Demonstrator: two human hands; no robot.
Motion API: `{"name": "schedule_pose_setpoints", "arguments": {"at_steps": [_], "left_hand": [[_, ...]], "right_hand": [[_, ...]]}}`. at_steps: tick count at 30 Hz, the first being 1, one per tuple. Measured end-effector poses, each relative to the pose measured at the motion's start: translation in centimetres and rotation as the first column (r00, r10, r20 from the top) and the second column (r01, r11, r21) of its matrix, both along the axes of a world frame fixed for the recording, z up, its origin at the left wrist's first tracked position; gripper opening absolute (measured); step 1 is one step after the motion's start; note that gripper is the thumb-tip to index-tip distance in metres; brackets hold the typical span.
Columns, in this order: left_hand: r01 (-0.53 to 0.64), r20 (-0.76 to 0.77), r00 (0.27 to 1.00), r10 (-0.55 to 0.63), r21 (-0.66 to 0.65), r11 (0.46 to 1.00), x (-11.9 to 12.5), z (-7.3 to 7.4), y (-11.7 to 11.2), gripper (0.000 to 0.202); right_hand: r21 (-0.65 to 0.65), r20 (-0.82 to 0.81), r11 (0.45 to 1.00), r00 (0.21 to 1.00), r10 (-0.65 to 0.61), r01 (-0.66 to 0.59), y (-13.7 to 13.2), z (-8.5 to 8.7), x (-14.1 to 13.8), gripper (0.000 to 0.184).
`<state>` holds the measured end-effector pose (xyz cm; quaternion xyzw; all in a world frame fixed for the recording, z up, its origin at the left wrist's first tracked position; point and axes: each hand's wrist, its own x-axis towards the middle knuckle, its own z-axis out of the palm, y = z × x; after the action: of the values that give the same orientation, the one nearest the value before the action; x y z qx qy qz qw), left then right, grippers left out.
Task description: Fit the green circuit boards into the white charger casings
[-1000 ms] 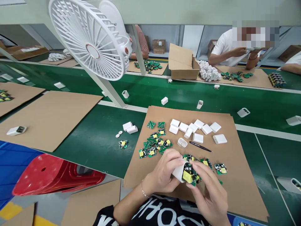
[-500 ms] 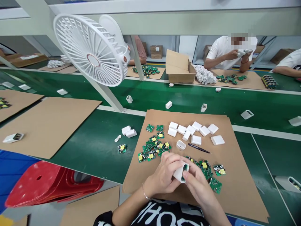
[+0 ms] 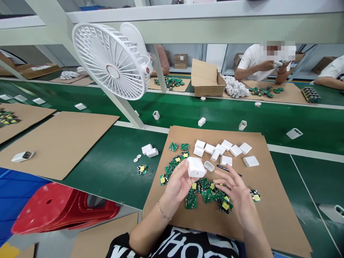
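My left hand [image 3: 178, 181] grips a white charger housing [image 3: 196, 167] above the cardboard sheet, a flat face turned up. Off to its right, my right hand [image 3: 233, 188] is open with fingers spread, holding nothing. Beneath and between the hands lie several green circuit boards [image 3: 208, 193] with yellow parts. A small open white shell [image 3: 209, 166] sits just past the housing. Black tweezers [image 3: 224, 168] lie partly behind my right fingers. Farther back, several white housings [image 3: 215, 154] are grouped on the cardboard.
A white fan [image 3: 113, 68] is mounted on the frame at left. Beyond the sheet, a green conveyor belt [image 3: 174, 111] carries scattered white housings. Two housings [image 3: 152, 152] and a circuit board [image 3: 142, 169] lie left of the cardboard. Across the belt, a person in white [image 3: 252, 64] works beside a cardboard box [image 3: 205, 80].
My right hand has let go of the housing and moved right, its fingers spreading. My left hand has raised and turned the housing. Pieces on the belt have shifted right in view.
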<state>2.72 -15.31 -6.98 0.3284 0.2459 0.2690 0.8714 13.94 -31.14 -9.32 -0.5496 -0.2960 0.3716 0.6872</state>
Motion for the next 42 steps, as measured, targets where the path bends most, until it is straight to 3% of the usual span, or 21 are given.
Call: {"name": "schedule_pose_setpoints", "arguments": {"at_steps": [2, 4, 7, 9, 12, 14, 15, 16, 17, 19, 22, 24, 26, 30, 33, 36, 39, 42], "left_hand": [[-0.005, -0.025, 1.0, -0.002, -0.305, 0.952, 0.7, 0.9, 0.5, 0.02], [-0.04, -0.056, 0.998, 0.017, -0.453, 0.891, 1.2, 1.7, 0.9, 0.029], [-0.078, -0.08, 0.996, 0.041, -0.539, 0.839, 1.5, 2.3, 1.1, 0.036], [-0.061, -0.069, 0.997, 0.029, -0.542, 0.838, 1.5, 1.9, 0.9, 0.029], [-0.034, -0.068, 0.998, 0.009, -0.377, 0.926, 1.6, 0.4, 1.2, 0.013], [-0.052, -0.155, 0.986, 0.052, 0.006, 0.999, 2.3, -0.8, 2.6, 0.012], [-0.052, -0.207, 0.973, 0.102, 0.234, 0.971, 3.0, -1.4, 3.8, 0.013], [-0.029, -0.265, 0.948, 0.174, 0.473, 0.88, 4.0, -1.9, 5.4, 0.014], [-0.01, -0.294, 0.928, 0.228, 0.592, 0.806, 5.2, -2.3, 7.4, 0.016], [0.021, -0.321, 0.907, 0.274, 0.684, 0.729, 8.3, -3.1, 11.9, 0.032], [0.141, -0.393, 0.86, 0.324, 0.795, 0.59, 13.7, -3.8, 18.3, 0.044], [0.231, -0.436, 0.826, 0.358, 0.841, 0.49, 17.0, -4.3, 20.9, 0.042], [0.318, -0.47, 0.794, 0.385, 0.861, 0.396, 19.5, -5.0, 22.1, 0.037], [0.459, -0.507, 0.755, 0.416, 0.861, 0.218, 21.5, -6.3, 22.4, 0.036], [0.512, -0.493, 0.737, 0.462, 0.854, 0.095, 20.4, -6.1, 22.7, 0.047], [0.551, -0.481, 0.718, 0.503, 0.834, 0.012, 19.5, -4.9, 22.5, 0.054], [0.602, -0.503, 0.727, 0.467, 0.794, -0.081, 21.2, -3.8, 20.1, 0.05], [0.643, -0.549, 0.744, 0.382, 0.743, -0.185, 25.5, -3.2, 15.7, 0.042]], "right_hand": [[-0.028, 0.039, 0.996, 0.995, -0.088, 0.089, -0.4, -0.2, 0.5, 0.063], [-0.039, 0.057, 0.992, 0.992, -0.116, 0.119, -0.6, -0.6, 0.6, 0.057], [-0.047, 0.071, 0.99, 0.989, -0.131, 0.134, -0.6, -1.4, 0.4, 0.05], [-0.056, 0.092, 0.988, 0.986, -0.139, 0.144, -0.5, -1.8, 0.4, 0.048], [-0.111, 0.176, 0.977, 0.971, -0.159, 0.18, -0.7, -2.2, 0.9, 0.049], [-0.207, 0.29, 0.949, 0.941, -0.171, 0.236, -1.0, -2.4, 1.7, 0.049], [-0.271, 0.364, 0.922, 0.916, -0.166, 0.275, -1.1, -2.5, 2.2, 0.048], [-0.333, 0.445, 0.887, 0.883, -0.15, 0.319, -1.2, -2.6, 2.7, 0.047], [-0.378, 0.531, 0.851, 0.839, -0.123, 0.364, -1.2, -2.7, 3.1, 0.046], [-0.396, 0.694, 0.813, 0.719, -0.04, 0.427, -0.8, -2.9, 3.8, 0.044], [-0.335, 0.861, 0.845, 0.499, 0.095, 0.418, 1.0, -3.3, 3.9, 0.039], [-0.324, 0.911, 0.858, 0.377, 0.169, 0.399, 2.7, -3.6, 3.4, 0.037], [-0.319, 0.936, 0.863, 0.274, 0.221, 0.393, 4.3, -3.9, 2.8, 0.035], [-0.339, 0.94, 0.852, 0.173, 0.293, 0.4, 5.9, -4.5, 2.2, 0.026], [-0.373, 0.926, 0.842, 0.208, 0.314, 0.39, 5.4, -4.3, 2.9, 0.024], [-0.389, 0.912, 0.837, 0.291, 0.29, 0.385, 4.7, -3.1, 4.8, 0.03], [-0.411, 0.895, 0.809, 0.356, 0.27, 0.42, 4.7, -1.3, 6.3, 0.034], [-0.409, 0.885, 0.826, 0.389, 0.256, 0.389, 5.1, 0.0, 6.3, 0.033]]}}
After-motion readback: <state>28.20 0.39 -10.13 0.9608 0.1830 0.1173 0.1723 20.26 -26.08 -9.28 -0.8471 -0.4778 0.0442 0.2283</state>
